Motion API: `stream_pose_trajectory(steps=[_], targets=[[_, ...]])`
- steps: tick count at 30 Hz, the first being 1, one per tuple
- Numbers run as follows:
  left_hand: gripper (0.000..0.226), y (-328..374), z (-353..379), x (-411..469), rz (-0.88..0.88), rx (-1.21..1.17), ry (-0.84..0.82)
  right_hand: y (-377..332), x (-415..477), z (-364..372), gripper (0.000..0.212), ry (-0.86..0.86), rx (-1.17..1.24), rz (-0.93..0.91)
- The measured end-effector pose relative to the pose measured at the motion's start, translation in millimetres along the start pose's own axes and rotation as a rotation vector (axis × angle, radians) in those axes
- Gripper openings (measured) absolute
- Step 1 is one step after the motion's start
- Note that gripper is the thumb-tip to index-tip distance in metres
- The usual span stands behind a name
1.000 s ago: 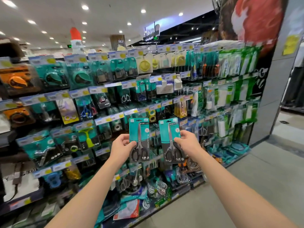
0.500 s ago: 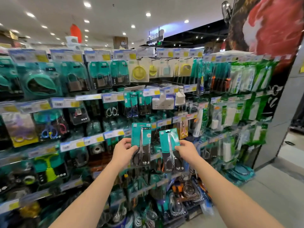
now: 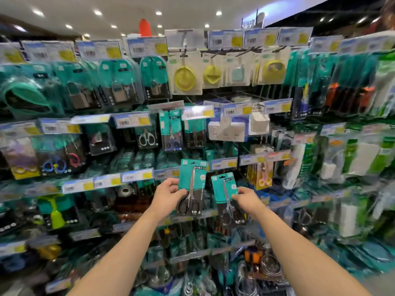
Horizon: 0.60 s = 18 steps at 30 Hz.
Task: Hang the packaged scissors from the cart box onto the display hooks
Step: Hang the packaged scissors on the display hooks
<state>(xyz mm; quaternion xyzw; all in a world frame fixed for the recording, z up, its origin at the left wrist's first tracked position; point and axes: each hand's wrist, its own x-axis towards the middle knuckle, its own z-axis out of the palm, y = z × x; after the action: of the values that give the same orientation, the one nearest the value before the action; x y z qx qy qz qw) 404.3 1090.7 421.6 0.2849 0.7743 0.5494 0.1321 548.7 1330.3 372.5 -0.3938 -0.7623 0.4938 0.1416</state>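
Through the head camera, the hook display [image 3: 245, 96] fills far more of my view than it did a second ago. The person has stepped in and swung slightly left, so the goods now hang just beyond the outstretched arms.

The left hand [image 3: 168, 195] is clamped on the left scissors pack [image 3: 192, 184], thumb on the front and fingers round the left edge of the teal card. It holds the pack upright and a little higher than before, its top edge level with a price tag [image 3: 222, 164] on the rail behind.

The right hand [image 3: 248, 199] pinches the right scissors pack [image 3: 226, 193] by its right edge. That pack was level with its twin and now sits lower, with its top tipped to the left. Both packs are in the air near the display, close beside each other but not touching, and neither is on a hook.

The cart box is out of view. Matching hanging scissors [image 3: 171, 133] are one row up and slightly left, which I judge to be the likely target zone. Motion blur smears the racks, so I cannot tell which hook is free. I read this as the end of the approach. Threading the left pack's hang hole onto a prong looks like the next step.
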Motion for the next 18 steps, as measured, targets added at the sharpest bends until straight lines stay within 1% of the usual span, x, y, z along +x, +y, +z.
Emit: stream_pose_trajectory(steps=[6,10,13,18], targets=[[0.021,5,28,7,-0.053,0.017,0.094,13,56,-5,0.013,-0.103,0.08,-0.084],[0.02,6,36,10,-0.098,0.023,0.114,6,57,-9,0.016,-0.17,0.134,-0.17],[0.019,6,40,13,-0.099,0.017,0.141,5,63,-9,0.023,-0.194,0.151,-0.218],[0.019,6,46,14,-0.114,0.023,0.16,0,67,-6,0.012,-0.169,0.214,-0.235]])
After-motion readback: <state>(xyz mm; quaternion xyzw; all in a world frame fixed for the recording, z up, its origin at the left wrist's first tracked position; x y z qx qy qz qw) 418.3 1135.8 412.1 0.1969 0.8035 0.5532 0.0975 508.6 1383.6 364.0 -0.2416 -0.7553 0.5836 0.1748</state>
